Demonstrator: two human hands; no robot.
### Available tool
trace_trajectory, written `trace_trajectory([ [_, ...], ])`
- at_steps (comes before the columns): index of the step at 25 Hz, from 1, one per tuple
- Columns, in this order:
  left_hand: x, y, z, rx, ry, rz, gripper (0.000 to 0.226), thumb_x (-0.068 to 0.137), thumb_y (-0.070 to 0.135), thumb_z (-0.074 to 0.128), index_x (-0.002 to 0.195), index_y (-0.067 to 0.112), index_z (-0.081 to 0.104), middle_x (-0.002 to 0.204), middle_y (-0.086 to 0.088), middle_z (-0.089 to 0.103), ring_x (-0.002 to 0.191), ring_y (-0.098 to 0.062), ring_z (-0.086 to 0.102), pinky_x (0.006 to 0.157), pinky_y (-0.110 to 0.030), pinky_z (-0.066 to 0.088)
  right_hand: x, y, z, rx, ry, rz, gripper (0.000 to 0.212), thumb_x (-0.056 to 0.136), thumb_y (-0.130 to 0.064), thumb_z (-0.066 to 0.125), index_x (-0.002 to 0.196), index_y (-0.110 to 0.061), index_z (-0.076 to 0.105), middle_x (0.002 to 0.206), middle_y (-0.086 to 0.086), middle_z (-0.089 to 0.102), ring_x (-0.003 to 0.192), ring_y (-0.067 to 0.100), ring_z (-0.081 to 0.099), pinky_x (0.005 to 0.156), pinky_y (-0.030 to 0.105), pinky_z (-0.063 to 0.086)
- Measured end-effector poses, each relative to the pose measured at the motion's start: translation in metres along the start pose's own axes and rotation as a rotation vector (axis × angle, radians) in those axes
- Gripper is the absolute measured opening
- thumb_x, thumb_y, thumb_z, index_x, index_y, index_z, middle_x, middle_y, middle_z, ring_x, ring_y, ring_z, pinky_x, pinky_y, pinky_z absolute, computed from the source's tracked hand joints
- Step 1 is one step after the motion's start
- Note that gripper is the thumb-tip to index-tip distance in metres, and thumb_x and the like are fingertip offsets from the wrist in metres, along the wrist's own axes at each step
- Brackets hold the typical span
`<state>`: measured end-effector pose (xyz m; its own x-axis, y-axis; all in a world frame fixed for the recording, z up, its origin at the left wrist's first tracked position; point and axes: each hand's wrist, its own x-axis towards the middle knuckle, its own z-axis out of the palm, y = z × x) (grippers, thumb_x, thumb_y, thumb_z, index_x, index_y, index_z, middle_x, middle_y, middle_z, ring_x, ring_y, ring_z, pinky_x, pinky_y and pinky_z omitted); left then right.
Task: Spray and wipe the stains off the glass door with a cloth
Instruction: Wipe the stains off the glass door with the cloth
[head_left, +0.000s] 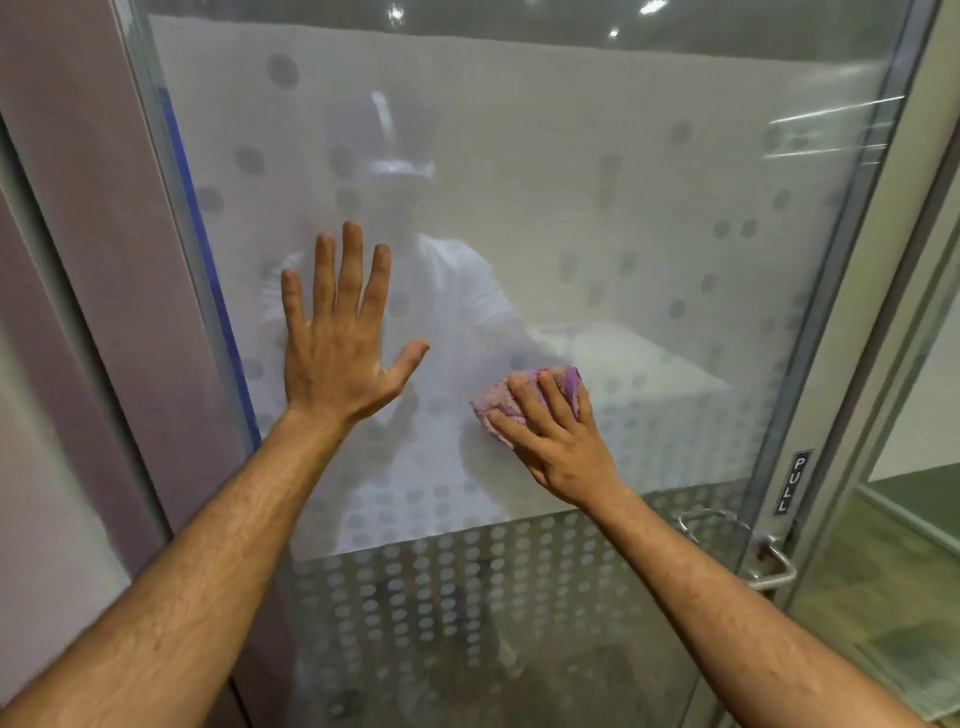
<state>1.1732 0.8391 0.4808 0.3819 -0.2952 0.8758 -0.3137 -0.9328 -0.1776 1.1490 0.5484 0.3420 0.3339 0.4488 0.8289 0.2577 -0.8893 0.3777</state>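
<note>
The glass door (597, 182) fills the view, frosted and patterned with grey dots, with a person's faint reflection in it. My left hand (340, 338) lies flat against the glass at centre left, fingers straight and spread. My right hand (550, 436) presses a bunched purple cloth (506, 397) onto the glass at centre right, its fingers spread over the cloth. No spray bottle is in view.
A metal door handle (769, 558) sits at the lower right edge of the door, below a dark "PULL" label (793, 483). A metal frame (852, 291) runs down the right side and a grey wall panel (78, 260) stands to the left.
</note>
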Motion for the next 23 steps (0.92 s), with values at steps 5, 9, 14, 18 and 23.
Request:
trace_trajectory([
  [5, -0.002, 0.002, 0.003, 0.024, 0.000, -0.014, 0.102, 0.090, 0.072, 0.040, 0.164, 0.018, -0.003, 0.171, -0.016, -0.003, 0.158, -0.038, -0.003, 0.122, -0.064, -0.001, -0.042, 0.077, -0.021, 0.058, 0.046, 0.564, 0.064, 0.100, -0.019, 0.044, 0.159, -0.025, 0.021, 0.167, 0.020, 0.012, 0.155, 0.041, -0.001, 0.124, 0.060, 0.003],
  [9, -0.001, 0.005, 0.002, 0.012, -0.007, -0.027, 0.102, 0.089, 0.071, 0.041, 0.164, 0.019, -0.004, 0.171, -0.017, -0.003, 0.158, -0.039, -0.002, 0.122, -0.066, 0.000, -0.074, 0.085, -0.025, 0.264, 0.146, 1.188, 0.063, 0.103, -0.017, 0.040, 0.160, -0.011, 0.013, 0.168, 0.019, 0.008, 0.155, 0.040, 0.005, 0.126, 0.032, -0.009],
  [14, -0.001, 0.006, 0.001, 0.000, -0.017, -0.031, 0.103, 0.089, 0.070, 0.042, 0.164, 0.018, -0.006, 0.171, -0.017, -0.004, 0.158, -0.040, -0.004, 0.121, -0.067, 0.000, -0.072, 0.014, -0.003, 0.401, 0.229, 1.580, 0.066, 0.098, -0.013, 0.041, 0.159, -0.011, 0.017, 0.167, 0.016, 0.018, 0.154, 0.038, 0.016, 0.123, 0.049, 0.012],
  [18, -0.001, 0.007, 0.000, -0.010, -0.033, -0.025, 0.103, 0.089, 0.069, 0.045, 0.164, 0.018, -0.006, 0.171, -0.017, -0.005, 0.157, -0.040, -0.004, 0.121, -0.068, 0.000, -0.037, -0.074, 0.000, 0.526, 0.203, 1.474, 0.059, 0.101, -0.001, 0.046, 0.157, -0.007, 0.027, 0.166, 0.015, 0.020, 0.154, 0.031, 0.019, 0.124, 0.047, 0.016],
  [23, -0.003, 0.006, -0.010, -0.041, -0.107, -0.006, 0.102, 0.090, 0.068, 0.043, 0.164, 0.018, -0.006, 0.171, -0.016, -0.007, 0.157, -0.040, -0.006, 0.120, -0.068, -0.002, -0.016, -0.171, -0.023, 0.907, -0.052, 1.269, 0.051, 0.108, -0.019, 0.041, 0.157, -0.014, 0.027, 0.168, 0.001, 0.015, 0.156, 0.017, 0.010, 0.127, 0.033, 0.007],
])
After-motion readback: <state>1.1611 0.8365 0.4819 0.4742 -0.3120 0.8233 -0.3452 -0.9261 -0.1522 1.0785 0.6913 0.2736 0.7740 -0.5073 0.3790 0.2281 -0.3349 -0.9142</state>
